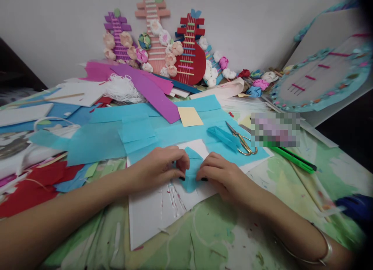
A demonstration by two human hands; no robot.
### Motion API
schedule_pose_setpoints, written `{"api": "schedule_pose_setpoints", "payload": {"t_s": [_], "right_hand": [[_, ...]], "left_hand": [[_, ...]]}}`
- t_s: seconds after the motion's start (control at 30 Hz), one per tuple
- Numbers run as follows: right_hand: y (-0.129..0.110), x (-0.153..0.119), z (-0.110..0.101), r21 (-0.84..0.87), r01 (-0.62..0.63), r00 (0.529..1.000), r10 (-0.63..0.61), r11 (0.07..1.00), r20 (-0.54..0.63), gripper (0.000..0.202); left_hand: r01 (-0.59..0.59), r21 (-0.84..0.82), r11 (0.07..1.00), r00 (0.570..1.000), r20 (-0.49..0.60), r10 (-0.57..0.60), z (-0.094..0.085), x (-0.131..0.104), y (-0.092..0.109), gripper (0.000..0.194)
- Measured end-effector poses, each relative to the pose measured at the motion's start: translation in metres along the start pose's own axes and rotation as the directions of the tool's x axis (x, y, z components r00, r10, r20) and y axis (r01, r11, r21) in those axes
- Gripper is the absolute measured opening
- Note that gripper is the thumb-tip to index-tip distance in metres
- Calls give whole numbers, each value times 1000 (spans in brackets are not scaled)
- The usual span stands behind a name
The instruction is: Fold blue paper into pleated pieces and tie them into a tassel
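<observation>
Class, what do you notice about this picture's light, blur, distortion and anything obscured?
Head view: diffuse light, with a highlight on the bracelet; head view: the dark blue item at right looks blurred; head view: forearms stretch toward the lower corners, suggesting wide-angle distortion; head view: pixelation masks something beside the scissors.

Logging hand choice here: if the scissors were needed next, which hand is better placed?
Right, probably: the scissors lie just beyond the right hand; the left hand is farther away. Both hold a small blue piece.

Pale wall (247,25) behind green-patterned table (215,239)
</observation>
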State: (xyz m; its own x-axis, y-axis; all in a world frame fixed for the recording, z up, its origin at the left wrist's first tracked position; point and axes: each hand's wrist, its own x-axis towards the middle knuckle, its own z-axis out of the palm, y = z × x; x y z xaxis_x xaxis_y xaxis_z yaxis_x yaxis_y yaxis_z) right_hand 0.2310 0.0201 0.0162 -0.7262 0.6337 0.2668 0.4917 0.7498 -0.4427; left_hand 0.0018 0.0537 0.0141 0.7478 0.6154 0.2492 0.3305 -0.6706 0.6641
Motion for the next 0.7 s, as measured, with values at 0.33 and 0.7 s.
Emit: {"api": "schedule_pose_setpoints", "payload": {"t_s": [0.33, 0.7], "right_hand": [[-4, 0, 2, 78, -116, 993, 117, 990, -2, 16], [-5, 0, 7, 138, -114, 992, 120, 984, -36, 17]], "left_hand": [[16, -12, 1000, 999, 31, -15, 3, 2, -1, 8], [-110, 49, 993, 993, 41, 108, 3, 1, -3, 15]]}}
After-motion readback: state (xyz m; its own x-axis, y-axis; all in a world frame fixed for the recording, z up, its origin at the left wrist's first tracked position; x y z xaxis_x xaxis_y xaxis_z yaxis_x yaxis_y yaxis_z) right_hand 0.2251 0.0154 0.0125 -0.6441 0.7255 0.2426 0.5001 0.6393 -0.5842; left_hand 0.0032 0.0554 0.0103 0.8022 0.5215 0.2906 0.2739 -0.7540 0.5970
